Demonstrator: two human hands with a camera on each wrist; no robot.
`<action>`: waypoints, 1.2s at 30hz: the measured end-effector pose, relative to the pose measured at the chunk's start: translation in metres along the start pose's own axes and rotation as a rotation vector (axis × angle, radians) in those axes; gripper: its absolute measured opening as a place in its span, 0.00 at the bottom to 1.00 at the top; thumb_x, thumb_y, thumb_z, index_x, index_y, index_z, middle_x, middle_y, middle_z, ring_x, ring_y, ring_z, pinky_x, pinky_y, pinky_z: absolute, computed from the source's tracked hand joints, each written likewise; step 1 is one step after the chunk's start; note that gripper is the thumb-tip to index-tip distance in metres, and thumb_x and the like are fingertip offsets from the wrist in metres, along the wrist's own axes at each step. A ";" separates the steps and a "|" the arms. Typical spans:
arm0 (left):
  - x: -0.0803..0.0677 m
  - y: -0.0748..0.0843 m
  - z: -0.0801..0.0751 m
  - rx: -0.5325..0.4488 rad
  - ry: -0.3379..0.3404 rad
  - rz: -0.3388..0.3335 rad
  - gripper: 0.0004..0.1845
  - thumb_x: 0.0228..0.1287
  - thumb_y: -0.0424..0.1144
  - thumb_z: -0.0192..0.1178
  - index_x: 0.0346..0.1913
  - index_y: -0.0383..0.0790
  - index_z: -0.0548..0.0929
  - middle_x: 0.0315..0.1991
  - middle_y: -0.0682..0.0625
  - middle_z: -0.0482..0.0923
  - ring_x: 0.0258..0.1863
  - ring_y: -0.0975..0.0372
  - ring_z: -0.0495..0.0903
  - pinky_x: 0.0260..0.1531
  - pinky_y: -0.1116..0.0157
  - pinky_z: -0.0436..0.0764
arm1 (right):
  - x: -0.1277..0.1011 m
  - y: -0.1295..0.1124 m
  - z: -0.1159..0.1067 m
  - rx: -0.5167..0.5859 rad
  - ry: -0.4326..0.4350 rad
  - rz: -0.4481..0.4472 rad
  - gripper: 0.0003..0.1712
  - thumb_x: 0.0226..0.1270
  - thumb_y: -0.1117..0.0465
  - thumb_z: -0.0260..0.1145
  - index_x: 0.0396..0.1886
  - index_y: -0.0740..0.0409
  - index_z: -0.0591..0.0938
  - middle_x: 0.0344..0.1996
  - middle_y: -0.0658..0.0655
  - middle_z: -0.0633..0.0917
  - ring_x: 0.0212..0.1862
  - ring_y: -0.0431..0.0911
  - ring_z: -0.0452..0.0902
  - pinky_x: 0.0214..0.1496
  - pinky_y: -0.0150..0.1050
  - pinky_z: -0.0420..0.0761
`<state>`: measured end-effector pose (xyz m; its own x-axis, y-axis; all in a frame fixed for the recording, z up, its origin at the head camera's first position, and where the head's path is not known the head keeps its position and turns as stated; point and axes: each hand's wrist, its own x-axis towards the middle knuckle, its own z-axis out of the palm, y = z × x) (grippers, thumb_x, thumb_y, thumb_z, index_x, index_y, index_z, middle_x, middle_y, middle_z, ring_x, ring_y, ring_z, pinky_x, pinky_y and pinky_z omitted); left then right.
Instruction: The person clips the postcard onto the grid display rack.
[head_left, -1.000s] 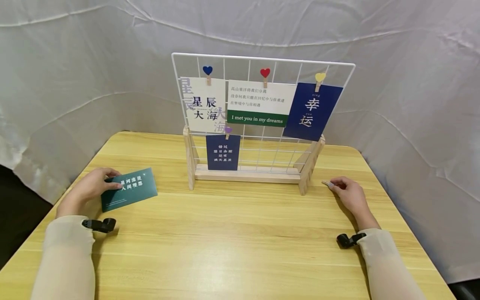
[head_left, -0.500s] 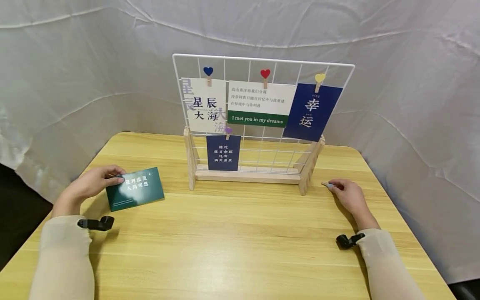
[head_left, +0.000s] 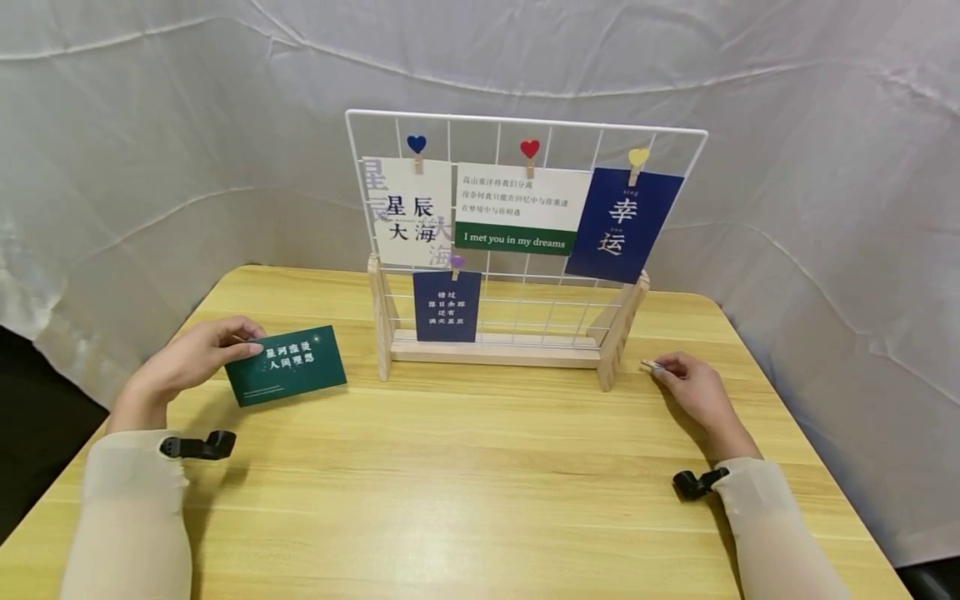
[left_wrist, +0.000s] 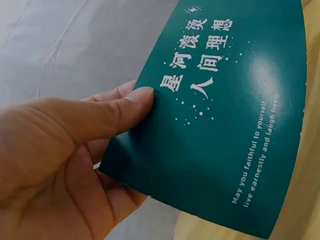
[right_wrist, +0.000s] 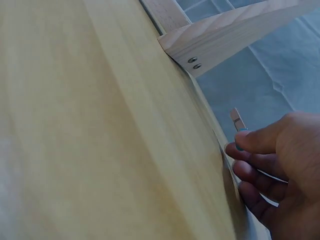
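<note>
My left hand (head_left: 197,354) pinches a dark green postcard (head_left: 296,371) by its left edge, thumb on the printed face. In the left wrist view the card (left_wrist: 225,120) is slightly bowed, with white lettering. At the right of the table, my right hand (head_left: 697,387) holds a small wooden clothespin (head_left: 651,365) between thumb and fingers. The right wrist view shows the clothespin's wooden tip (right_wrist: 237,119) and a bit of light blue under the thumb. Between the hands stands a white wire grid rack (head_left: 525,121) on a wooden base (head_left: 495,350).
Clipped to the grid are a white card (head_left: 401,183), a white and green card (head_left: 517,208), a blue card (head_left: 626,225) and a smaller navy card (head_left: 447,308). Heart-topped clothespins hold them. Pale cloth (head_left: 187,150) hangs behind the wooden table (head_left: 480,483).
My left hand has lifted the green postcard off the table and carried it a little rightward and away from me. The right hand stays in place with the clothespin, which has turned slightly.
</note>
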<state>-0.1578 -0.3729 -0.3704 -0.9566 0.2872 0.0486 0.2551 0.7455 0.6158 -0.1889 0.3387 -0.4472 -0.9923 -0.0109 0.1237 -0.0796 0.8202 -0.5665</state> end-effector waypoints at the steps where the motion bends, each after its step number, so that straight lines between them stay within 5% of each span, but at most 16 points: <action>1: 0.000 0.003 0.000 -0.005 0.005 0.008 0.09 0.74 0.38 0.55 0.50 0.36 0.78 0.46 0.43 0.79 0.44 0.62 0.75 0.38 0.73 0.75 | 0.000 -0.001 0.000 0.009 -0.004 0.000 0.20 0.76 0.54 0.57 0.54 0.66 0.78 0.46 0.68 0.83 0.49 0.62 0.77 0.49 0.57 0.74; 6: 0.002 0.016 0.000 -0.025 0.012 0.038 0.09 0.74 0.39 0.55 0.49 0.37 0.78 0.43 0.44 0.80 0.41 0.62 0.76 0.37 0.73 0.75 | -0.001 -0.008 -0.001 0.060 -0.020 0.017 0.20 0.76 0.51 0.57 0.54 0.62 0.79 0.47 0.65 0.83 0.49 0.58 0.77 0.48 0.51 0.74; 14: 0.008 0.031 0.006 -0.077 0.033 0.050 0.09 0.75 0.38 0.53 0.50 0.36 0.77 0.40 0.43 0.79 0.37 0.56 0.76 0.36 0.71 0.76 | -0.002 -0.016 -0.007 0.082 -0.021 0.001 0.26 0.76 0.44 0.53 0.58 0.59 0.78 0.52 0.65 0.82 0.55 0.62 0.74 0.54 0.59 0.73; 30: 0.022 0.045 0.024 -0.091 0.041 0.071 0.10 0.75 0.38 0.54 0.50 0.36 0.79 0.40 0.44 0.78 0.38 0.55 0.74 0.36 0.69 0.75 | -0.005 -0.035 -0.015 0.109 0.000 -0.104 0.24 0.75 0.48 0.56 0.58 0.60 0.80 0.52 0.65 0.83 0.55 0.63 0.77 0.51 0.60 0.77; 36: 0.023 0.050 0.028 -0.097 0.044 0.077 0.09 0.75 0.37 0.54 0.49 0.36 0.79 0.39 0.44 0.78 0.38 0.55 0.74 0.35 0.68 0.76 | -0.004 -0.041 -0.016 0.104 0.018 -0.109 0.22 0.75 0.50 0.59 0.57 0.62 0.79 0.47 0.63 0.85 0.50 0.58 0.80 0.46 0.44 0.80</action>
<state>-0.1636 -0.3123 -0.3609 -0.9406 0.3128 0.1318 0.3151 0.6601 0.6819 -0.1803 0.3142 -0.4111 -0.9753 -0.0854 0.2036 -0.1972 0.7513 -0.6298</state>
